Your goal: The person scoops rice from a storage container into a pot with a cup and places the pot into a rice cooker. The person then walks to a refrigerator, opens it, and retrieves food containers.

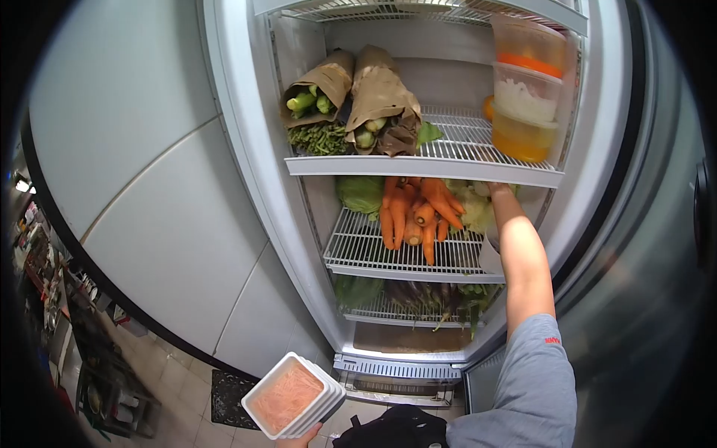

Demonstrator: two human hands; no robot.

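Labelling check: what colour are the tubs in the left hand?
The tubs are white; the head view shows it best.

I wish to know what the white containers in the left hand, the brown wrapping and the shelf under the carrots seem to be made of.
White containers: probably plastic, smooth with slight sheen; rims look moulded.
Brown wrapping: likely paper, matte, given its creases and crumpled edges.
Shelf: perhaps coated metal, white, judging by its thin bars.
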